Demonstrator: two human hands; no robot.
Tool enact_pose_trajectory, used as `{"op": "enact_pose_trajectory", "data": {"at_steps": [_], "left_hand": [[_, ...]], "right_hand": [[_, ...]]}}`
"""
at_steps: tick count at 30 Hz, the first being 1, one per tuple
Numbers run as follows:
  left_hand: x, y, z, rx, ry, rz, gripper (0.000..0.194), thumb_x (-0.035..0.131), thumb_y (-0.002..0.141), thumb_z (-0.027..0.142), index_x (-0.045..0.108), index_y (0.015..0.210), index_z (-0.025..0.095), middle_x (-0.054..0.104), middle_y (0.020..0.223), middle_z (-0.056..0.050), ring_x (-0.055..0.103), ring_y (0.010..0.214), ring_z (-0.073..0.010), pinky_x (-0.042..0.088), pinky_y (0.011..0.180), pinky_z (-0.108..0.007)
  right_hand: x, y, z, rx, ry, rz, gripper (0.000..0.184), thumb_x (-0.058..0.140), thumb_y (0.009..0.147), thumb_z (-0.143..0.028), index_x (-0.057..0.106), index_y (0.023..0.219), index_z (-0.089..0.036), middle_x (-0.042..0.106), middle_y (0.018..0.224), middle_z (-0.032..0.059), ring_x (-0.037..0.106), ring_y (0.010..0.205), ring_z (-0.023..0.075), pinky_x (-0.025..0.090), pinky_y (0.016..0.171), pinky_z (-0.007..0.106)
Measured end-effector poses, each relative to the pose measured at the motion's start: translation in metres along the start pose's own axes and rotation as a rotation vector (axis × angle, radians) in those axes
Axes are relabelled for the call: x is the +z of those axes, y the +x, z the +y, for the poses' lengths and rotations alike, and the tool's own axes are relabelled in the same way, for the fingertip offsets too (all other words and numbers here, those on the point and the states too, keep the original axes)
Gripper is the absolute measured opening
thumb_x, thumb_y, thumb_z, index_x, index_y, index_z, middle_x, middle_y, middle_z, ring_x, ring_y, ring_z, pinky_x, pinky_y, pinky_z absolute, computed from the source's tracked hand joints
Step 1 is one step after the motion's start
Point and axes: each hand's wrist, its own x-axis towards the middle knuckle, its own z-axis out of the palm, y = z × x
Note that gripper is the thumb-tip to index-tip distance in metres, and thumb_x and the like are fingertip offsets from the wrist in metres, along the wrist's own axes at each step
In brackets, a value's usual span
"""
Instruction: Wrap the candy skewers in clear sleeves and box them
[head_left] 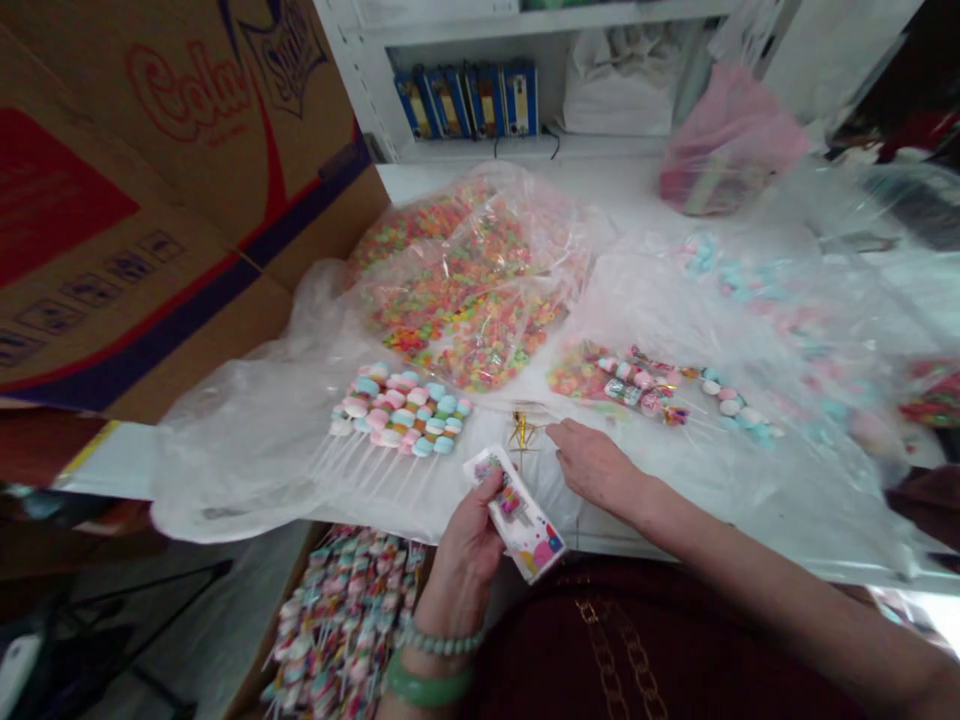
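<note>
My left hand [472, 530] is closed around a white printed packet [523, 520] with colourful balloon-like dots, the thumb lying on top of it. My right hand [592, 462] is pinched together just right of a small bunch of gold twist ties [521, 432] on the table. Whatever is between its fingertips is too small or blurred to make out. Left of the ties, marshmallow skewers [409, 412] in pink, white and blue lie side by side, their white sticks pointing towards me. Several wrapped candy skewers [641, 385] rest beyond my right hand.
A large clear bag of ring candies [465, 270] lies behind the skewers. Clear plastic with marshmallows [787, 310] covers the right side. A big cardboard box [172, 200] stands at left. Below the table edge, a box holds many finished-looking skewers [349, 610]. A pink bag [727, 140] sits behind.
</note>
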Motion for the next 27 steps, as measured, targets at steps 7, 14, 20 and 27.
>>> {"op": "enact_pose_trajectory", "data": {"at_steps": [7, 14, 20, 27], "left_hand": [[-0.01, 0.007, -0.015, 0.055, -0.067, -0.06, 0.007, 0.056, 0.082, 0.012, 0.064, 0.082, 0.012, 0.068, 0.069, -0.003, 0.062, 0.052, -0.0138, 0.054, 0.058, -0.026], [-0.021, 0.008, -0.017, 0.052, -0.051, -0.166, 0.011, 0.06, 0.079, 0.012, 0.067, 0.087, 0.011, 0.065, 0.062, -0.002, 0.06, 0.048, -0.0137, 0.053, 0.056, -0.026], [-0.025, 0.009, -0.018, 0.03, -0.084, -0.171, 0.011, 0.06, 0.081, 0.02, 0.064, 0.085, 0.011, 0.066, 0.064, -0.005, 0.064, 0.053, -0.0173, 0.056, 0.062, -0.032], [-0.026, 0.008, -0.017, 0.04, -0.122, -0.192, 0.014, 0.062, 0.08, 0.021, 0.065, 0.087, 0.01, 0.069, 0.073, -0.007, 0.067, 0.063, -0.0196, 0.057, 0.068, -0.034]], "right_hand": [[0.022, 0.045, -0.028, 0.047, -0.129, 0.003, 0.027, 0.041, 0.084, -0.006, 0.058, 0.104, -0.013, 0.062, 0.099, 0.0125, 0.059, 0.089, 0.0206, 0.043, 0.076, 0.028], [0.01, 0.052, -0.015, 0.104, -0.294, 0.302, 0.031, 0.041, 0.087, -0.012, 0.054, 0.115, -0.013, 0.057, 0.105, 0.0145, 0.049, 0.099, 0.025, 0.037, 0.083, 0.033], [-0.002, 0.06, 0.0, 0.115, -0.26, 0.266, 0.018, 0.045, 0.085, -0.017, 0.063, 0.081, -0.014, 0.06, 0.095, 0.014, 0.047, 0.098, 0.0269, 0.033, 0.083, 0.038], [0.001, 0.072, -0.019, 0.247, 1.144, 0.005, 0.02, 0.061, 0.072, -0.024, 0.048, 0.057, -0.018, 0.043, 0.049, -0.0059, 0.04, 0.048, 0.009, 0.033, 0.049, 0.021]]}}
